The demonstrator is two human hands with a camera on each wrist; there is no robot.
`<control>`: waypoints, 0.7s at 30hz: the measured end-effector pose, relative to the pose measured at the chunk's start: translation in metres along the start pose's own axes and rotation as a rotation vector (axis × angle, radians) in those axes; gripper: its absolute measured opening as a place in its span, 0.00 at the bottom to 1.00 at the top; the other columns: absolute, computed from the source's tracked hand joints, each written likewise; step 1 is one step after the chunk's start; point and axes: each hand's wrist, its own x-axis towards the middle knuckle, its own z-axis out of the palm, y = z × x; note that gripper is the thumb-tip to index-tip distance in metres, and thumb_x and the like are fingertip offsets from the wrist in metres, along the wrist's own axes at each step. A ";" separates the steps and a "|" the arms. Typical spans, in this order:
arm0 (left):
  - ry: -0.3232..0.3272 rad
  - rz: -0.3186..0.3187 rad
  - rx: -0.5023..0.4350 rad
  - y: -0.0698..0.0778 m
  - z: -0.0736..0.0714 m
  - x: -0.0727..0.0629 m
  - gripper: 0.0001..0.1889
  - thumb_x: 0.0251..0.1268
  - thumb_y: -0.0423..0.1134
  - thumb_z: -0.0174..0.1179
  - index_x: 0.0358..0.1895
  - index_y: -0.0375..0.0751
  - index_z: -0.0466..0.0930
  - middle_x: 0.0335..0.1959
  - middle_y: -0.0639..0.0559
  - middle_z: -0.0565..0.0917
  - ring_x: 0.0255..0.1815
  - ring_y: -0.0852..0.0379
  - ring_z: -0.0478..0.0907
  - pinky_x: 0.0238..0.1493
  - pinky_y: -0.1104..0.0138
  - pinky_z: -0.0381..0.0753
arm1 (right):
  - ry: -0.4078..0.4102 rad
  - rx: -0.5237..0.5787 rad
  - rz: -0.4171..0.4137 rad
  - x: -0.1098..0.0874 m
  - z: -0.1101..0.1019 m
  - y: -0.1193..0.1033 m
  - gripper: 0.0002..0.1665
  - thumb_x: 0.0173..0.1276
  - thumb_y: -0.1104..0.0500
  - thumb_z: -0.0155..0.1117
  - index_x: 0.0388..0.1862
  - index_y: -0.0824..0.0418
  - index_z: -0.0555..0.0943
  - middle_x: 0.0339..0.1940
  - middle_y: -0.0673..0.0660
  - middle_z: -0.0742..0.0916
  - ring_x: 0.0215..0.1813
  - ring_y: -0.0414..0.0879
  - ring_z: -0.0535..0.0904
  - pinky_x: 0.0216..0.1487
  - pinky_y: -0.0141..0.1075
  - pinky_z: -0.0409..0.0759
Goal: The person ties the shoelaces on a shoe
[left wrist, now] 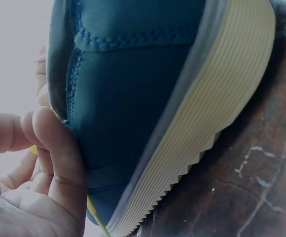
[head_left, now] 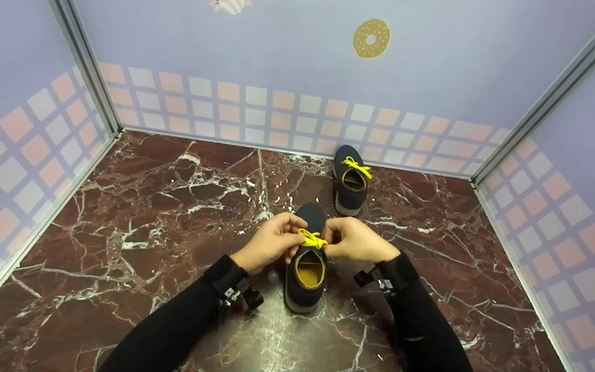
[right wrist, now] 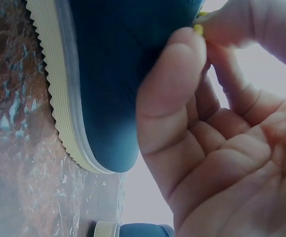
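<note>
A dark blue shoe (head_left: 305, 294) with a ridged cream sole stands on the floor between my hands, toe pointing away. Over its tongue lies a yellow shoelace (head_left: 312, 238) in loops. From the left, my left hand (head_left: 271, 242) pinches the lace between thumb and finger; a yellow end hangs beside the shoe (left wrist: 133, 89) in the left wrist view. On the other side my right hand (head_left: 357, 240) pinches a bit of the lace (right wrist: 198, 29), seen between thumb and fingertip in the right wrist view.
A matching shoe (head_left: 350, 201) with a tied yellow bow stands farther off to the right, near the back wall (head_left: 297, 57). Side walls rise left and right. White flecks lie scattered on the dark red marbled floor (head_left: 163, 248).
</note>
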 end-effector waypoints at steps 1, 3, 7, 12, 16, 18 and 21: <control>-0.003 0.001 0.004 0.000 0.000 0.000 0.20 0.75 0.23 0.62 0.64 0.18 0.71 0.40 0.47 0.80 0.24 0.59 0.76 0.20 0.71 0.80 | 0.000 -0.003 -0.001 0.000 0.000 0.000 0.09 0.62 0.62 0.79 0.31 0.54 0.84 0.27 0.42 0.83 0.33 0.40 0.78 0.37 0.33 0.75; -0.003 0.001 0.013 -0.001 0.000 0.000 0.20 0.75 0.24 0.62 0.64 0.18 0.71 0.41 0.47 0.80 0.25 0.59 0.76 0.20 0.71 0.79 | -0.002 -0.009 -0.004 0.000 0.000 0.000 0.09 0.63 0.61 0.79 0.31 0.54 0.84 0.27 0.42 0.83 0.33 0.40 0.78 0.37 0.33 0.75; 0.000 0.001 0.023 0.000 0.000 0.000 0.20 0.75 0.24 0.63 0.64 0.18 0.71 0.40 0.46 0.80 0.25 0.59 0.76 0.20 0.71 0.80 | -0.005 -0.021 -0.009 -0.001 -0.002 0.000 0.10 0.63 0.61 0.80 0.31 0.52 0.84 0.27 0.42 0.83 0.33 0.40 0.78 0.37 0.33 0.76; 0.003 -0.002 0.035 0.001 0.000 0.000 0.20 0.75 0.25 0.63 0.64 0.18 0.72 0.41 0.46 0.80 0.25 0.59 0.77 0.20 0.71 0.80 | -0.005 -0.035 0.001 -0.001 -0.002 0.001 0.11 0.63 0.61 0.80 0.31 0.51 0.83 0.27 0.41 0.83 0.33 0.39 0.78 0.37 0.34 0.76; 0.010 -0.003 0.043 0.001 0.001 0.000 0.20 0.75 0.25 0.64 0.64 0.19 0.72 0.41 0.46 0.81 0.25 0.59 0.77 0.20 0.71 0.80 | -0.005 -0.028 0.013 -0.001 -0.002 0.001 0.11 0.62 0.62 0.80 0.31 0.51 0.83 0.27 0.42 0.82 0.32 0.39 0.77 0.36 0.33 0.75; 0.016 -0.003 0.047 0.000 0.001 0.000 0.20 0.76 0.26 0.65 0.64 0.19 0.73 0.43 0.45 0.82 0.25 0.59 0.78 0.20 0.71 0.80 | -0.002 -0.022 0.010 -0.001 -0.001 0.001 0.12 0.62 0.62 0.80 0.31 0.52 0.82 0.27 0.42 0.82 0.31 0.39 0.77 0.35 0.33 0.74; 0.026 -0.004 0.060 0.000 0.001 0.001 0.21 0.76 0.28 0.67 0.64 0.20 0.73 0.45 0.43 0.84 0.25 0.59 0.78 0.20 0.71 0.80 | 0.003 -0.005 -0.003 -0.001 0.000 0.001 0.12 0.63 0.62 0.80 0.31 0.53 0.82 0.26 0.43 0.81 0.31 0.39 0.76 0.35 0.33 0.74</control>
